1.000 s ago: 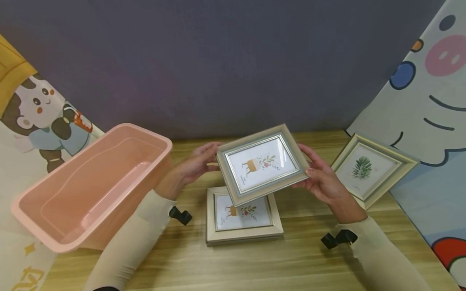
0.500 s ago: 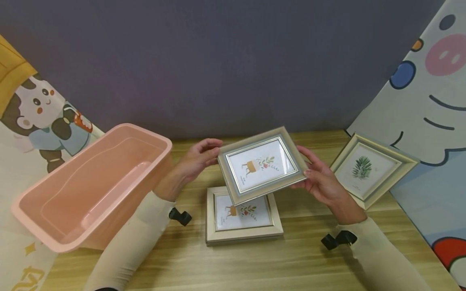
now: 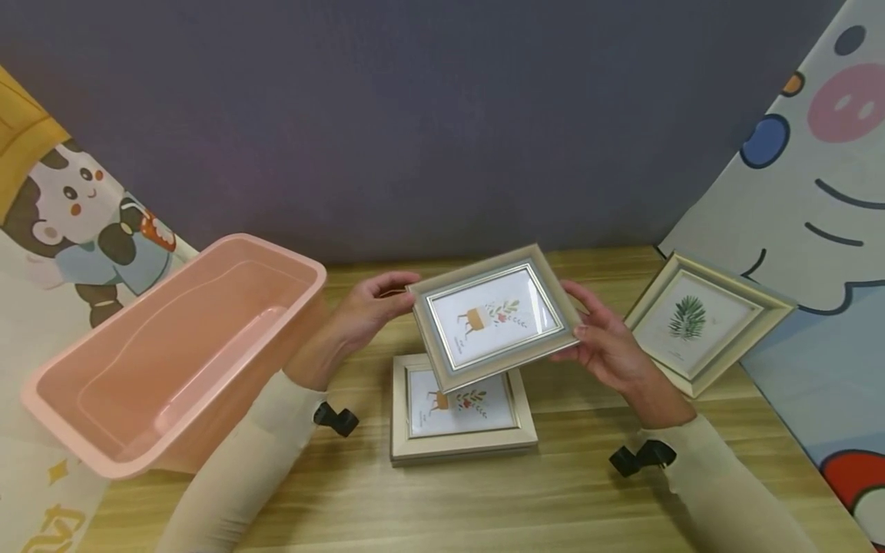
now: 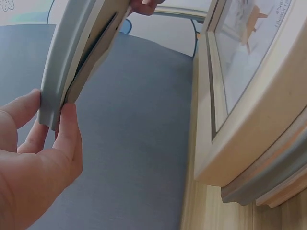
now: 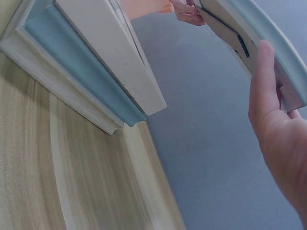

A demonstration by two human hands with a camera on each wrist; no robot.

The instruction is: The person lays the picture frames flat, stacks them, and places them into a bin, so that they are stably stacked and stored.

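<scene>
A picture frame (image 3: 492,319) with a deer-and-flowers print is held up and tilted over the stack. My left hand (image 3: 366,315) pinches its left corner; in the left wrist view, thumb and fingers (image 4: 67,127) lie on opposite faces of the frame's edge. At the right edge, my right hand (image 3: 608,349) grips it, thumb on the front. Its back, with a stand flap (image 5: 230,33), shows in the right wrist view. Below lies a stack of picture frames (image 3: 463,444); the cream top one bears a similar deer print and is partly covered by the held frame.
A deep pink plastic tub (image 3: 276,338) stands on the left of the wooden table (image 3: 456,507). On the right, another picture frame (image 3: 719,346) with a green leaf print leans near a cartoon-printed panel (image 3: 816,230). A dark grey wall (image 3: 442,130) rises behind.
The held frame has shifted slightly left and down, with both hands moving along. The stack, tub and leaf-print frame stay in place.
</scene>
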